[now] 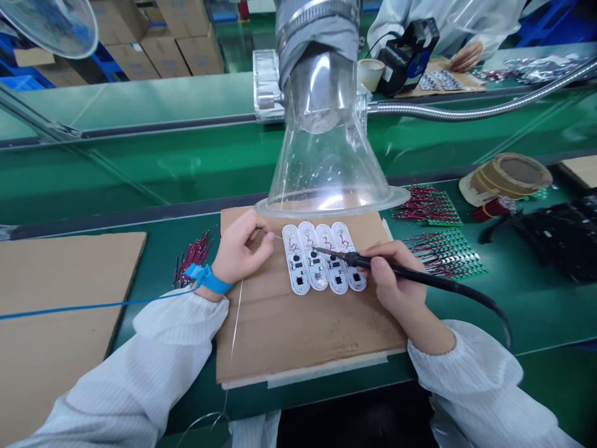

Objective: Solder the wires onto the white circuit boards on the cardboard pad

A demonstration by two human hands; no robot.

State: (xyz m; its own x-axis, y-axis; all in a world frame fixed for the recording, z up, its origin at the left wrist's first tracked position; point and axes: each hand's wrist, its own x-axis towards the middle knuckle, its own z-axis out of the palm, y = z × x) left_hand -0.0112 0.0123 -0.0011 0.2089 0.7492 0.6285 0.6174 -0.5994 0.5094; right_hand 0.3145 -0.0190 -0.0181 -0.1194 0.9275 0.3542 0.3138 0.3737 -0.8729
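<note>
On my left wrist sits a blue anti-static strap [208,279]. My left hand [242,249] pinches thin solder wire [237,323], and its end is just beside the first of four white circuit boards [324,258]. These boards lie side by side on a cardboard sheet [303,336]. My right hand [389,274] grasps a black soldering iron [420,280] like a pen, its tip over the second board.
</note>
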